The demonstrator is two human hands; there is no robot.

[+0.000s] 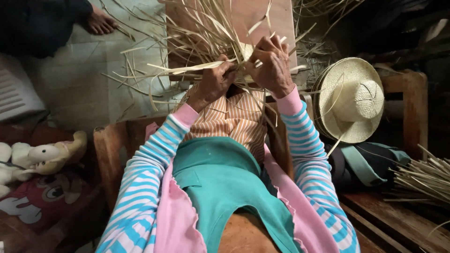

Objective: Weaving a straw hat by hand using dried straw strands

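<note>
Dim room, pale tiled floor (79, 89) top left, dark wooden bench (393, 220) on the right. Wooden chair (110, 154) under the seated person. A board (255, 18) props up past the knees; straw strips (197, 42) fan out over it in all directions. Finished straw hat (349, 98) leans on the bench just right of the arms, above folded dark cloth (370, 164). Bundle of loose straw (422, 180) at far right. Stuffed toy (42, 157) at left. Someone else's bare foot (98, 22) top left. Left hand (213, 82) closed, pinching several strips. Right hand (272, 65) curled tight on the strips at the weave centre, touching left.
</note>
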